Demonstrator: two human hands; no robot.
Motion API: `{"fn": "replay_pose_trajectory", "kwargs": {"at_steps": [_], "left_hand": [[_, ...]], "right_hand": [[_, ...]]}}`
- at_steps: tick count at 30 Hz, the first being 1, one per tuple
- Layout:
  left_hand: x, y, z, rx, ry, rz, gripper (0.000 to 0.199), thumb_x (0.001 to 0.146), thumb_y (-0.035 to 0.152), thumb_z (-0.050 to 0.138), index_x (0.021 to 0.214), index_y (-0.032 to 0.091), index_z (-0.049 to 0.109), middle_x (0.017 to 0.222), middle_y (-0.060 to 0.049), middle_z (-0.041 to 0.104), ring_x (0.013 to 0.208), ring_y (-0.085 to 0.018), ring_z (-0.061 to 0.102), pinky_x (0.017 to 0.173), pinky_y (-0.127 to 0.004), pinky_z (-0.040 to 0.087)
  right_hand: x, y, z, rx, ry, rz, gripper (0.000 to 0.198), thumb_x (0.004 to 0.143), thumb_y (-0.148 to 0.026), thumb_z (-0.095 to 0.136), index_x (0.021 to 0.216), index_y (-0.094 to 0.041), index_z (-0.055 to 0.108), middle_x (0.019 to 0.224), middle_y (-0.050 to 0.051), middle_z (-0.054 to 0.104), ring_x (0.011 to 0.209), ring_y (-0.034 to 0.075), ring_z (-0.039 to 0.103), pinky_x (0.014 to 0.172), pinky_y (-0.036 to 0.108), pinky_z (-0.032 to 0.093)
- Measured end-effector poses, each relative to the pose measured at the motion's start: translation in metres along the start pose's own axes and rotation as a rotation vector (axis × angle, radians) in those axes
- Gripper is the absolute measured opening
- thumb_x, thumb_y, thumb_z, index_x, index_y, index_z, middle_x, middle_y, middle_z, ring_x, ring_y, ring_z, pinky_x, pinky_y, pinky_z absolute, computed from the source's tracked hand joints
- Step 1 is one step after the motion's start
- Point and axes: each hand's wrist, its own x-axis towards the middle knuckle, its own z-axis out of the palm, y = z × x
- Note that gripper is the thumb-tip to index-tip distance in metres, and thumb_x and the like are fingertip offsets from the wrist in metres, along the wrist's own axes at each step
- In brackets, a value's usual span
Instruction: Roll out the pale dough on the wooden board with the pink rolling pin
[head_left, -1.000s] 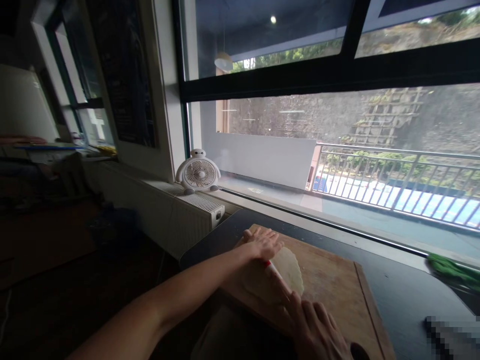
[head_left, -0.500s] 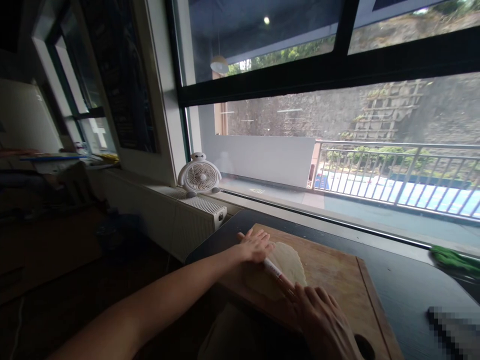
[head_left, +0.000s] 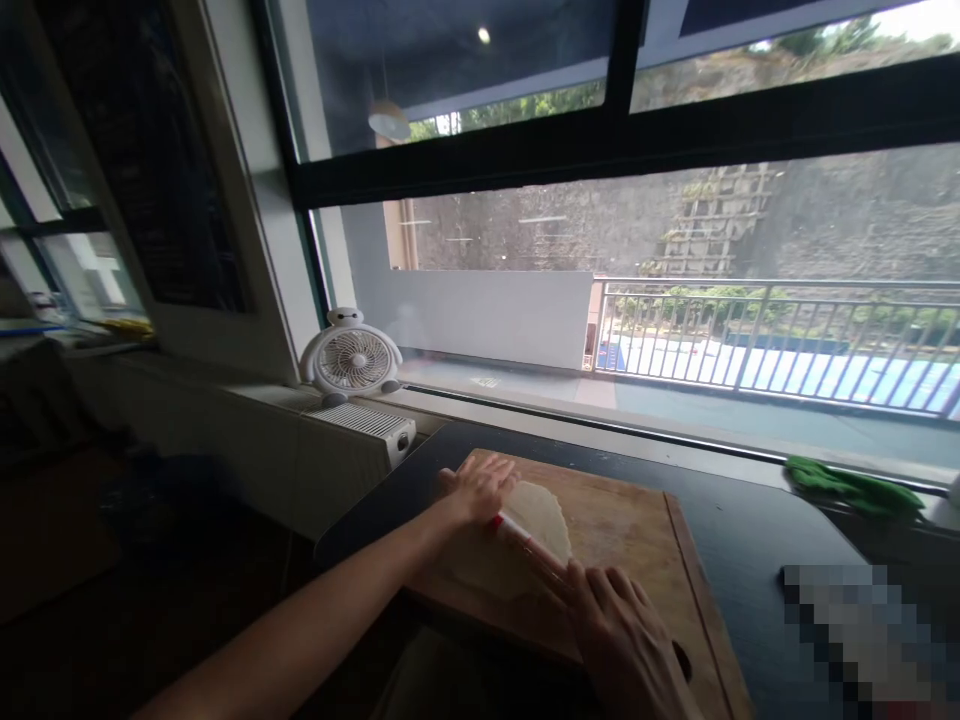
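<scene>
A wooden rolling pin [head_left: 546, 562] with a red and white band lies slantwise across a thin, flat sheet of pale dough [head_left: 541, 512]. My left hand [head_left: 484, 488] rests over the pin's far end, palm down, its fingers draped over the wood. On the near end, my right hand [head_left: 619, 625] has bent fingers over the pin. Beneath the dough is a wooden cutting board [head_left: 619, 515] with a dark hole near its close edge, partly covered by my right hand. Part of the dough on the near side sits in shadow behind my left forearm.
The board stands on a dark table [head_left: 724, 550] by a large window. A white fan [head_left: 356, 358] sits on the sill above a radiator [head_left: 364, 432]. To the right are a green cloth [head_left: 851, 487] and a pixelated object [head_left: 862, 630].
My view has turned right, so everything sits further left in the picture. The pin has rolled slightly over the dough, and a red band now shows beside my left hand.
</scene>
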Motion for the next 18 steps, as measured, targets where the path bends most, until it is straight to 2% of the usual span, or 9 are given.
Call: {"fn": "replay_pose_trajectory", "kwargs": {"at_steps": [5,8,11,15,18], "left_hand": [[-0.066,-0.004,0.002,0.072,0.171,0.082,0.049,0.094,0.043,0.024,0.131,0.021,0.047,0.139,-0.006,0.044,0.132,-0.023,0.031,0.107,-0.047,0.023],[-0.068,0.011,0.006,0.065,0.194,0.129,0.051,0.094,0.043,0.024,0.135,0.02,0.043,0.142,-0.007,0.039,0.133,-0.023,0.028,0.109,-0.045,0.021],[-0.03,0.029,0.008,0.037,0.135,0.08,0.053,0.094,0.046,0.019,0.135,0.021,0.042,0.142,-0.006,0.039,0.134,-0.023,0.026,0.11,-0.047,0.017],[0.043,0.045,0.006,-0.005,-0.07,-0.067,0.058,0.092,0.052,0.015,0.133,0.021,0.041,0.141,-0.008,0.04,0.132,-0.026,0.029,0.105,-0.051,0.023],[0.074,0.055,0.004,-0.003,-0.07,-0.092,0.056,0.092,0.05,0.012,0.125,0.022,0.048,0.134,-0.01,0.048,0.129,-0.027,0.033,0.101,-0.054,0.026]], "right_hand": [[0.003,-0.01,0.002,0.036,0.008,0.009,0.042,0.076,-0.008,0.058,0.117,-0.018,0.049,0.092,0.003,0.057,0.084,0.021,0.05,0.074,0.034,0.041],[0.01,-0.007,0.001,0.044,0.005,0.019,0.031,0.078,-0.01,0.058,0.108,-0.02,0.053,0.087,0.001,0.057,0.081,0.019,0.05,0.073,0.032,0.04],[0.018,0.002,-0.001,0.026,-0.005,0.053,0.017,0.082,-0.014,0.056,0.097,-0.021,0.056,0.083,0.001,0.057,0.08,0.019,0.051,0.073,0.031,0.039],[0.027,0.016,-0.001,-0.027,-0.017,0.139,0.014,0.083,-0.017,0.055,0.097,-0.02,0.056,0.085,0.003,0.057,0.083,0.019,0.052,0.075,0.03,0.039],[0.027,0.021,0.001,-0.036,-0.018,0.18,0.017,0.083,-0.017,0.056,0.1,-0.021,0.055,0.086,0.003,0.058,0.084,0.018,0.052,0.076,0.03,0.039]]}}
